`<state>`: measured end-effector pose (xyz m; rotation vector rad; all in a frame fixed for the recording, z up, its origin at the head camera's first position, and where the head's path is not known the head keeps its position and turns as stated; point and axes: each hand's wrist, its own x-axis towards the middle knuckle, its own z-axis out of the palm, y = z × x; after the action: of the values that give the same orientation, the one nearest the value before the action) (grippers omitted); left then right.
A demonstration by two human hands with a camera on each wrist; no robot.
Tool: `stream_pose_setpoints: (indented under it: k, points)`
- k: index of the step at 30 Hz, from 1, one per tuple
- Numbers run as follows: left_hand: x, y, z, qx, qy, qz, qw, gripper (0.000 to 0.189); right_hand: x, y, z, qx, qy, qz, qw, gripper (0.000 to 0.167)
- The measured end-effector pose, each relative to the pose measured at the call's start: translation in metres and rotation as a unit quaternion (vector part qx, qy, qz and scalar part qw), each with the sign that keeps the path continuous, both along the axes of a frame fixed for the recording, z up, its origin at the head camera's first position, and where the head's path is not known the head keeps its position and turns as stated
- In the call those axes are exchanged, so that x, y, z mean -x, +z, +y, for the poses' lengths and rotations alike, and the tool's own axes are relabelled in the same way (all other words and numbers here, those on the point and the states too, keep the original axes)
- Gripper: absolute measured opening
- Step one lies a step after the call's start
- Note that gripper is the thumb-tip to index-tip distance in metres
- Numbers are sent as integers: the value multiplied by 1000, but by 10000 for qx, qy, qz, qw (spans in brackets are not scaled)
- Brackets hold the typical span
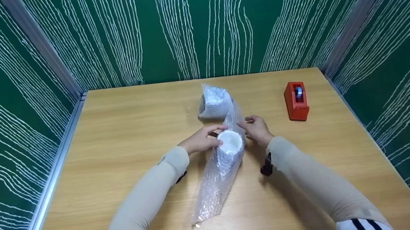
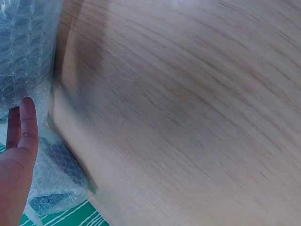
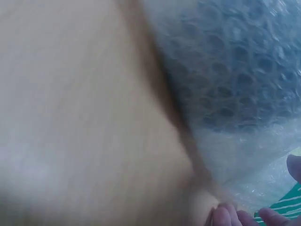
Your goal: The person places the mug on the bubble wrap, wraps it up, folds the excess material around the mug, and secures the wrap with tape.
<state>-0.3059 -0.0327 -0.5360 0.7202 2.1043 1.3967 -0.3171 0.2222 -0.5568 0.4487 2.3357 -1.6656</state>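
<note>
A long strip of clear bubble wrap (image 1: 217,185) runs across the middle of the table. A round white-topped object (image 1: 230,142), its kind not clear, stands on it with wrap about its sides. My left hand (image 1: 201,140) holds this object at its left edge, thumb and index finger apart in the head view. On the other side, my right hand (image 1: 257,129) pinches the strip's right edge near the object; its fingertips are partly cut off in the right wrist view. Farther back, the strip meets a bubble-wrapped bundle (image 1: 216,102), whose contents are hidden.
A red tape dispenser (image 1: 296,101) with a small blue roll stands at the back right of the wooden table (image 1: 128,116). Green walls (image 1: 174,29) with white streaks enclose the table at the back and both sides.
</note>
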Motion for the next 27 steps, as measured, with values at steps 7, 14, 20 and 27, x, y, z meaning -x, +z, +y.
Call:
stream_pose_setpoints:
  k: [7, 14, 20, 27]
  points:
    - [-2, -3, 3, 23, -21, -72, 10000, 63, 9, 2, 3, 307, -242, -715, 9967, 78]
    - [-1, -4, 3, -55, -56, -107, 9999, 63, 14, -1, 5, 991, -439, -813, 9908, 66]
    - [-1, -3, -1, -31, -127, -60, 9999, 63, 14, -3, 3, 1484, -296, -686, 9861, 52]
    - [1, -3, -5, 21, -193, 100, 9998, 63, 8, 2, -4, 1762, -278, -234, 9837, 53]
